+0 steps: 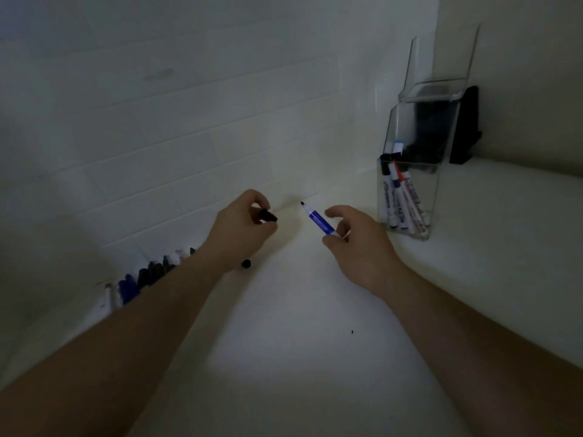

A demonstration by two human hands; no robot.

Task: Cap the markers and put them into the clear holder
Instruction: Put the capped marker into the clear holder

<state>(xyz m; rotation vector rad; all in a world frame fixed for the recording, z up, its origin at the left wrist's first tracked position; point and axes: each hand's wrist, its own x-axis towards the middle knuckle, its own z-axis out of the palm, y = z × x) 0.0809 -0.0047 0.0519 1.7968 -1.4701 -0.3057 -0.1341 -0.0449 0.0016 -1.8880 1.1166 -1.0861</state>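
Observation:
My right hand (356,244) pinches an uncapped blue marker (318,219) by its rear end, with the bare tip pointing up and left. My left hand (243,230) pinches a dark cap (268,215) between thumb and fingertips, a short gap left of the marker's tip. The clear holder (441,190) stands at the right on the white surface, with several capped markers (400,200) leaning inside its lower compartment. A row of several more markers (142,279) lies along the wall at the left, partly hidden by my left forearm.
A small dark cap (246,263) lies on the white surface just under my left wrist. A black object (467,127) leans behind the holder against the right wall. A tiled white wall rises behind. A tiny dark speck (352,332) sits on the surface.

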